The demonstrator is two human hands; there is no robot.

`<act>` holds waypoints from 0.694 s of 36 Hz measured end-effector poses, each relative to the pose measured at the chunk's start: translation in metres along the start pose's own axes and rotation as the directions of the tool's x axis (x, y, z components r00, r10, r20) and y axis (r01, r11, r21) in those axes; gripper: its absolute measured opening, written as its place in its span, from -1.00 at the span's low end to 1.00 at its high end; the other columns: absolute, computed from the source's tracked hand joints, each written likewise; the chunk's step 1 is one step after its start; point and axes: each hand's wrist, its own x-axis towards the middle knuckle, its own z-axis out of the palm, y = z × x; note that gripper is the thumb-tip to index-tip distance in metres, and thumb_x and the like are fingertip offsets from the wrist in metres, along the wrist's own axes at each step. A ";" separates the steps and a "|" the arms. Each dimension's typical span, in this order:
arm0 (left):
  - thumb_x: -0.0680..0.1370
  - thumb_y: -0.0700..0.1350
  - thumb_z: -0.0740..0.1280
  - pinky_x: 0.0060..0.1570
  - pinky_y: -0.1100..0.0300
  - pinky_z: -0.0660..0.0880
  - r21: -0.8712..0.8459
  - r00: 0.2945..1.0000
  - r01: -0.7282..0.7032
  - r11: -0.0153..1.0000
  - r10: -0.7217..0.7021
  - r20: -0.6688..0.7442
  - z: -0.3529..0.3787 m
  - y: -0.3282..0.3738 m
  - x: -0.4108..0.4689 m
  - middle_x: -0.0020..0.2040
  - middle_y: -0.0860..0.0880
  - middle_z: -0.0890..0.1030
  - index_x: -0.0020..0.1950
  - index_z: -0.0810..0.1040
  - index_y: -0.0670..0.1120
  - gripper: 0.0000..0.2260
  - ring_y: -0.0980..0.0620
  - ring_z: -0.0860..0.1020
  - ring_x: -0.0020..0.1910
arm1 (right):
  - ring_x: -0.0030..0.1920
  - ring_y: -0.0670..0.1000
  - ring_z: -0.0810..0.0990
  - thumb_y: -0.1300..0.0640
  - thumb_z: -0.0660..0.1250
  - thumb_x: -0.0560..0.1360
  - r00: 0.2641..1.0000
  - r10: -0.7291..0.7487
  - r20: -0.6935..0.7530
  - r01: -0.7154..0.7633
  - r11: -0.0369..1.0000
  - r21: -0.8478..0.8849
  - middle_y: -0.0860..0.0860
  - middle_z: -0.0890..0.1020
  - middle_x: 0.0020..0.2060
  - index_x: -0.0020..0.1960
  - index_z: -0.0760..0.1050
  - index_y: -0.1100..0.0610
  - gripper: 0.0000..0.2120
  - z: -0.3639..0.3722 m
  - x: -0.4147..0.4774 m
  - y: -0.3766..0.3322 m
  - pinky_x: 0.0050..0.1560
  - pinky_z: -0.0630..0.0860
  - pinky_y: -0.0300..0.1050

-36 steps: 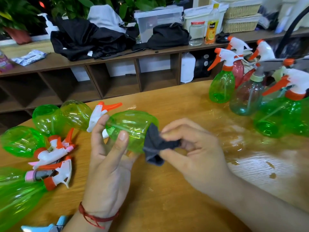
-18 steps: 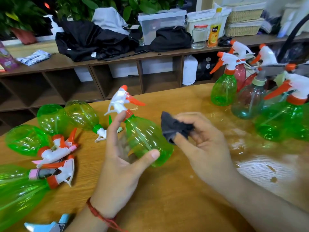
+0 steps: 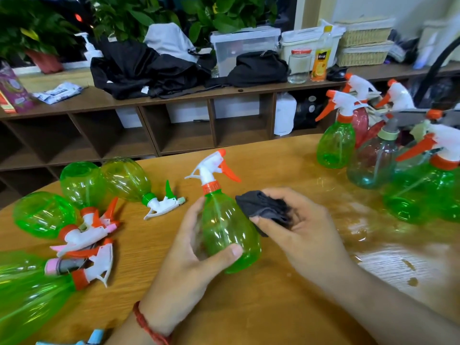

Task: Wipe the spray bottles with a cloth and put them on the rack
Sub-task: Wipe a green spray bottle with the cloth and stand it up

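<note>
My left hand (image 3: 189, 255) curls round a translucent green plastic spray bottle (image 3: 225, 230) with white-and-orange trigger head, upright above the wooden counter (image 3: 261, 307). My right hand (image 3: 296, 227) pinches a bunched dark grey cloth (image 3: 263, 207) against its shoulder.

centre: held bottle (image 3: 229, 232) upright over the table (image 3: 249, 307), left hand (image 3: 189, 265) gripping it from the left

right of it: right hand (image 3: 303, 232) holding the cloth (image 3: 263, 207) against the bottle's upper right side

left: lying bottles (image 3: 44, 215) bunched up on the table

far right: standing bottles (image 3: 336, 145) clustered together

behind: shelf unit (image 3: 174, 135) past the table, with clothes (image 3: 149, 68) and boxes (image 3: 245, 48) on top and plants (image 3: 124, 16) behind those
</note>
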 end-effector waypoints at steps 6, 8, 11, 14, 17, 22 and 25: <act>0.36 -0.01 0.69 0.47 0.02 0.47 0.125 0.999 -0.013 0.992 0.009 0.030 0.008 0.000 -0.002 0.44 0.24 0.58 0.62 0.26 0.26 -0.06 0.15 0.56 0.43 | -0.01 -0.06 0.74 0.24 0.62 0.45 0.998 -0.063 -0.030 0.062 0.998 -0.034 -0.09 0.76 -0.02 0.13 0.70 -0.06 -0.67 0.000 0.000 -0.005 0.07 0.64 -0.16; 0.36 0.08 0.68 0.51 -0.08 0.41 0.163 0.998 -0.020 0.987 0.011 0.055 0.007 0.001 -0.003 0.49 0.22 0.55 0.64 0.25 0.29 -0.05 0.12 0.53 0.46 | -0.03 -0.02 0.71 0.23 0.62 0.44 0.983 -0.129 -0.132 0.121 0.990 -0.065 -0.04 0.73 -0.02 0.14 0.70 -0.04 -0.67 -0.003 0.010 -0.010 0.01 0.60 -0.20; 0.40 0.09 0.66 0.52 -0.02 0.39 0.205 0.998 -0.025 0.979 0.011 0.069 0.005 0.003 -0.004 0.48 0.26 0.54 0.64 0.21 0.31 -0.07 0.17 0.52 0.46 | -0.02 -0.04 0.69 0.28 0.60 0.46 0.955 -0.211 -0.210 0.200 0.977 -0.073 -0.02 0.71 -0.02 0.13 0.67 0.07 -0.70 -0.010 0.036 -0.019 0.02 0.61 -0.13; 0.48 -0.01 0.64 0.43 0.30 0.43 0.230 0.997 -0.034 0.972 0.017 0.074 0.007 0.006 -0.005 0.45 0.38 0.51 0.65 0.17 0.29 -0.10 0.31 0.49 0.44 | 0.05 -0.09 0.66 0.28 0.58 0.47 0.940 -0.299 -0.164 0.259 0.939 -0.226 -0.08 0.66 0.02 0.17 0.66 0.09 -0.70 -0.008 0.062 -0.021 0.07 0.62 -0.15; 0.48 -0.02 0.56 0.22 0.56 0.39 0.224 0.998 -0.024 0.974 0.011 0.056 0.009 0.008 -0.006 0.36 0.55 0.47 0.64 0.13 0.29 -0.13 0.47 0.47 0.36 | 0.11 -0.12 0.66 0.28 0.55 0.49 0.936 -0.336 -0.102 0.295 0.911 -0.286 -0.09 0.67 0.08 0.23 0.68 0.08 -0.67 0.007 0.071 -0.015 0.14 0.63 -0.06; 0.53 -0.01 0.59 0.37 0.44 0.40 0.204 0.997 -0.044 0.978 0.029 0.077 0.006 0.006 -0.001 0.46 0.47 0.44 0.67 0.12 0.23 -0.13 0.39 0.41 0.47 | 0.19 -0.05 0.62 0.26 0.49 0.52 0.902 -0.424 0.081 0.423 0.832 -0.360 -0.13 0.70 0.19 0.29 0.68 0.06 -0.64 0.030 0.056 -0.016 0.24 0.56 -0.04; 0.52 -0.08 0.54 0.26 0.64 0.27 0.223 0.996 -0.050 0.974 0.033 0.077 0.009 0.006 -0.003 0.34 0.72 0.29 0.63 0.08 0.22 -0.15 0.62 0.28 0.41 | 0.18 -0.02 0.61 0.26 0.46 0.55 0.883 -0.429 0.192 0.470 0.809 -0.354 -0.09 0.71 0.16 0.32 0.67 0.06 -0.64 0.029 0.057 -0.026 0.22 0.54 -0.08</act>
